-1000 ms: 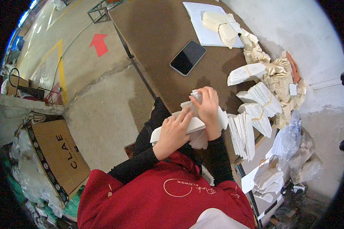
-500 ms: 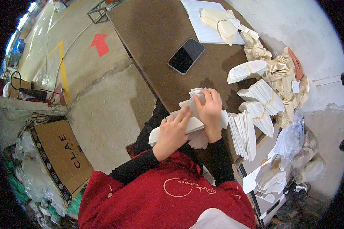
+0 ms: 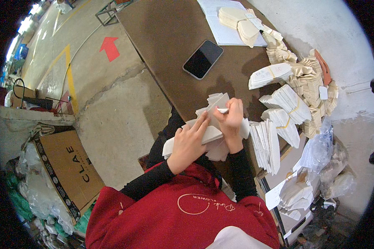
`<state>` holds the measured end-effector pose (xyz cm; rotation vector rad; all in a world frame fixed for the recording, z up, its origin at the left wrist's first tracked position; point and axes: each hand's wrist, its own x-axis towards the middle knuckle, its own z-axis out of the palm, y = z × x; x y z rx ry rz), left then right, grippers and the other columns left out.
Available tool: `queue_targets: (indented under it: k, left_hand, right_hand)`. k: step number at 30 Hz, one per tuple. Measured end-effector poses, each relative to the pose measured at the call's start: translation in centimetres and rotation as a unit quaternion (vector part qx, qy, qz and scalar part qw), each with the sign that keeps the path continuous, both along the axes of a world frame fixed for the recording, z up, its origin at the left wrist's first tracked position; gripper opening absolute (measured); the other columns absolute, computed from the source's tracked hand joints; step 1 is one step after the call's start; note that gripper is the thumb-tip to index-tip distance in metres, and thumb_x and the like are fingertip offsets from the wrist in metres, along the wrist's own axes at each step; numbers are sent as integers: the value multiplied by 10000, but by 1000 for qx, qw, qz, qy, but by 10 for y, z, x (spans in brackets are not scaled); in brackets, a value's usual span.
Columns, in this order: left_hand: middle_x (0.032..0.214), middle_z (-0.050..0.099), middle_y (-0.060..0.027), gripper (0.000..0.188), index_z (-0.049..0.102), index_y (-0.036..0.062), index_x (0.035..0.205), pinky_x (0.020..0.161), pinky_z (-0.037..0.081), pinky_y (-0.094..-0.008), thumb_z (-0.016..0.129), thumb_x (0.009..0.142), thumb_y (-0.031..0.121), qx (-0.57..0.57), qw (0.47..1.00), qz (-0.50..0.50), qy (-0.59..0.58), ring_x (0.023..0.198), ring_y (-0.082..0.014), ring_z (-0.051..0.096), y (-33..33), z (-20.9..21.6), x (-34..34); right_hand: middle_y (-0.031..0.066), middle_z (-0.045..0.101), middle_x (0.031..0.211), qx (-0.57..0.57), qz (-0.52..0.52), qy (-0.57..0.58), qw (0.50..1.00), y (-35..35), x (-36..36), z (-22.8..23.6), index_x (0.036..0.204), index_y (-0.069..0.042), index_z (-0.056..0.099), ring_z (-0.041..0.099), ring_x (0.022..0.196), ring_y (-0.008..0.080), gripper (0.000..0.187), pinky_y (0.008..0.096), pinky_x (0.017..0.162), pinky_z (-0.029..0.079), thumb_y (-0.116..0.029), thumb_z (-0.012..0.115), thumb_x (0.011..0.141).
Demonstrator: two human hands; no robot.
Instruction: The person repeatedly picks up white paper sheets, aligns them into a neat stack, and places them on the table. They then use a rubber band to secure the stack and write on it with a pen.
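A fanned pile of white paper pieces (image 3: 215, 99) lies at the near edge of the brown table (image 3: 153, 54), in front of my body. Across a thick white stack (image 3: 212, 133) in it rests my left hand (image 3: 186, 143), fingers stretched flat and fingertips against the loose pieces. Just right of those fingertips, my right hand (image 3: 232, 118) is curled in a pinch. A folded or rolled white edge (image 3: 223, 110) shows between its thumb and fingers and looks like paper. More white pieces show beneath both hands.
A dark-screened phone (image 3: 203, 59) lies beyond my hands. Banded white bundles (image 3: 289, 103) and a loose white stack (image 3: 265, 147) sit to the right, beside cream pieces (image 3: 309, 76) along the wall. An open notebook (image 3: 220, 35) is far back. Left on the floor is a cardboard box (image 3: 70, 166).
My right hand has gone from lying with fingers extended over the pile to a curled pinch with a white edge in it. My left hand stays nearly in place.
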<state>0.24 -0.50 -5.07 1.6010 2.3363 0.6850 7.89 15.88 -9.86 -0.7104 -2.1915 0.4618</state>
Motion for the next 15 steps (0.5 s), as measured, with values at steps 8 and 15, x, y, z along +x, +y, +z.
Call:
queue_targets:
  k: [8, 15]
  left_hand:
    - [1466, 458, -64, 718, 521, 64, 1318, 697, 508, -404, 715, 634, 165, -58, 998, 14, 34, 791, -295, 668, 10, 4, 7]
    - [1466, 460, -51, 669, 536, 65, 1299, 674, 521, -401, 678, 648, 126, -80, 996, -19, 25, 795, -298, 678, 8, 3, 5]
  right_hand:
    - [15, 347, 704, 23, 58, 441, 895, -9, 38, 28, 844, -137, 325, 321, 641, 187, 351, 347, 584, 301, -307, 625, 782]
    - [-17, 323, 722, -9, -52, 547, 835, -49, 83, 60, 861, -168, 305, 307, 717, 138, 497, 303, 634, 294, -571, 595, 875]
